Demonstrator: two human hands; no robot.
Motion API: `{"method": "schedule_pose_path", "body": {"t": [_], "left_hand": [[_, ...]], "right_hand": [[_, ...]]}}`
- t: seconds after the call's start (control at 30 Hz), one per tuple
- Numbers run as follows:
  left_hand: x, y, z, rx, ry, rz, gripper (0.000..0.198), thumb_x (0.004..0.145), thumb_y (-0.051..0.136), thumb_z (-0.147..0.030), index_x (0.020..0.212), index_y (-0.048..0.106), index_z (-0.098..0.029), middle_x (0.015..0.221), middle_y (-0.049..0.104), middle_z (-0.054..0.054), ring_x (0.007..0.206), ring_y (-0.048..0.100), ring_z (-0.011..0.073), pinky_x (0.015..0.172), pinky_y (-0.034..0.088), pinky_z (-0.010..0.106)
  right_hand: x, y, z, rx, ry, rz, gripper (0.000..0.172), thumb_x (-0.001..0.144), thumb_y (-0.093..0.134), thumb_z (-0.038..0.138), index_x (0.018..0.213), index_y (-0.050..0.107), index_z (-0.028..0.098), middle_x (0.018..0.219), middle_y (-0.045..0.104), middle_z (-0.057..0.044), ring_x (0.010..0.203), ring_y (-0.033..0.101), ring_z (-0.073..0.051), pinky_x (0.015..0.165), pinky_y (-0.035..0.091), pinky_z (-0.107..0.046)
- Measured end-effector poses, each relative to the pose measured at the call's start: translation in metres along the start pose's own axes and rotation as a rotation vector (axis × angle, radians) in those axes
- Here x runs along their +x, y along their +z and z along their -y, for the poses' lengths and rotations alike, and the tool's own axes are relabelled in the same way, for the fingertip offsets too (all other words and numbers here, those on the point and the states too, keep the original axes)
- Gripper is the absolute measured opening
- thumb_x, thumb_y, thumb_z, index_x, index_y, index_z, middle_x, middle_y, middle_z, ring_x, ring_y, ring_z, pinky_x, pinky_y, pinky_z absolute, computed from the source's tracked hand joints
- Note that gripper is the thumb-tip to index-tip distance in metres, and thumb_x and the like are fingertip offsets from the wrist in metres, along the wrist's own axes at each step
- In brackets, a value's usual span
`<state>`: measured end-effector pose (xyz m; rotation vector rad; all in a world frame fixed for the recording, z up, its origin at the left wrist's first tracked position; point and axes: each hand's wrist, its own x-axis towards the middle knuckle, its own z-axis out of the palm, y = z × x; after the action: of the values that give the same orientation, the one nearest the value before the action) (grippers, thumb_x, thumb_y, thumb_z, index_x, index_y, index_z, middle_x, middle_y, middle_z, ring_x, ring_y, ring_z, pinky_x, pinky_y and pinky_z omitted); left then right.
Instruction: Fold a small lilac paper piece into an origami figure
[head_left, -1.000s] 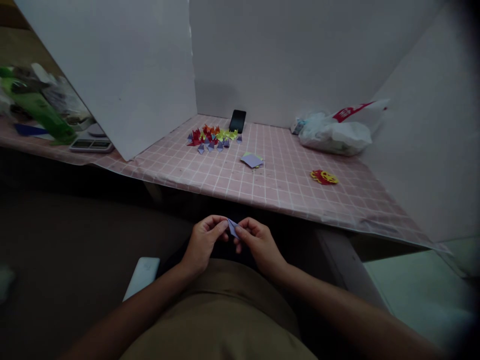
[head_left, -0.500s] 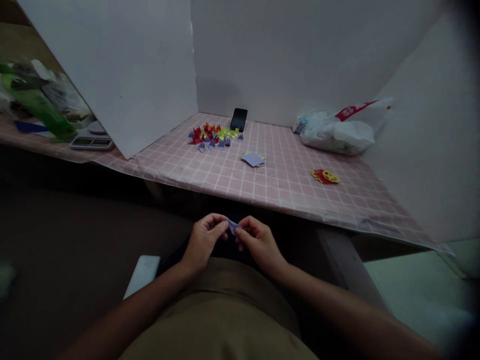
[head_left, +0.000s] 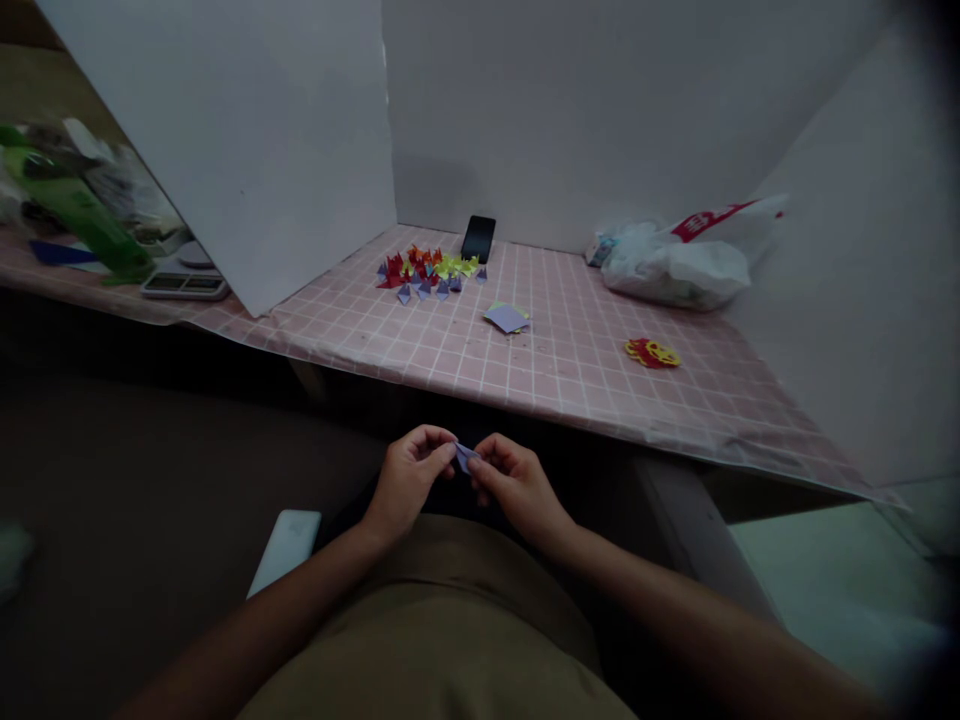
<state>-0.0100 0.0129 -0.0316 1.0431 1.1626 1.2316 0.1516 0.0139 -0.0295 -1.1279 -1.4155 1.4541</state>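
Note:
A small folded piece of purple paper (head_left: 464, 458) is held between my two hands, above my lap and in front of the table edge. My left hand (head_left: 411, 474) pinches its left end between thumb and forefinger. On the other side, my right hand (head_left: 516, 484) has closed its thumb and fingers on the right end. Part of the paper is hidden behind the fingertips. Beyond the hands, a short stack of square paper sheets (head_left: 507, 318), purple on top with yellow-green below, lies on the table. Several small folded paper figures (head_left: 427, 272) in red, orange, yellow and purple are grouped behind it.
The table (head_left: 360, 340) has a pink checked cover. On it are a black phone (head_left: 478, 239), a white plastic bag (head_left: 675, 268), and red and yellow cut-out shapes (head_left: 652, 353). A scale (head_left: 184, 285) and a green bottle (head_left: 82, 215) stand left of a white panel (head_left: 255, 140). A pale flat device (head_left: 285, 548) lies by my left forearm.
The purple paper has turned slightly between my fingertips and shows a little differently. Both hands keep nearly the same place and grip.

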Motion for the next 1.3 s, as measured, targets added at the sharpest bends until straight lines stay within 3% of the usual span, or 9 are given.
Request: {"method": "schedule_pose_path", "body": {"t": [0.2,0.4,0.93,1.3], "left_hand": [[0.0006,-0.0023,0.0000,0.009,-0.002,0.007,0.014,0.079,0.068,-0.029,0.083,0.070,-0.015,0.066,0.064,-0.002,0.061,0.056,0.0112,0.064,0.044,0.024],[0.0008,-0.0051,0.0026,-0.029,-0.028,0.051,0.016,0.079,0.069,-0.028,0.089,0.073,-0.016,0.076,0.069,0.000,0.063,0.057,0.0107,0.066,0.045,0.024],[0.0004,-0.0032,0.0023,-0.019,-0.008,0.057,0.014,0.077,0.071,-0.028,0.082,0.065,-0.017,0.072,0.063,-0.002,0.062,0.058,0.0107,0.063,0.046,0.024],[0.0003,-0.0042,-0.0002,0.005,-0.008,0.055,0.015,0.075,0.071,-0.028,0.082,0.063,-0.017,0.071,0.062,-0.003,0.062,0.058,0.0110,0.063,0.046,0.024]], "right_hand": [[0.0016,-0.0015,-0.0024,0.073,0.035,0.003,0.022,0.082,0.068,0.035,0.077,0.056,0.018,0.061,0.059,0.004,0.046,0.051,-0.008,0.048,0.038,-0.022],[0.0031,-0.0020,-0.0054,0.182,0.076,-0.004,0.022,0.081,0.071,0.034,0.077,0.056,0.018,0.058,0.059,0.005,0.043,0.050,-0.007,0.046,0.039,-0.021],[0.0035,-0.0004,-0.0060,0.281,0.112,0.040,0.029,0.081,0.070,0.041,0.073,0.056,0.018,0.054,0.054,0.006,0.040,0.045,-0.006,0.043,0.041,-0.021],[0.0050,-0.0011,-0.0074,0.235,0.112,0.032,0.030,0.079,0.073,0.042,0.075,0.056,0.018,0.054,0.054,0.007,0.040,0.044,-0.006,0.043,0.041,-0.020]]}}
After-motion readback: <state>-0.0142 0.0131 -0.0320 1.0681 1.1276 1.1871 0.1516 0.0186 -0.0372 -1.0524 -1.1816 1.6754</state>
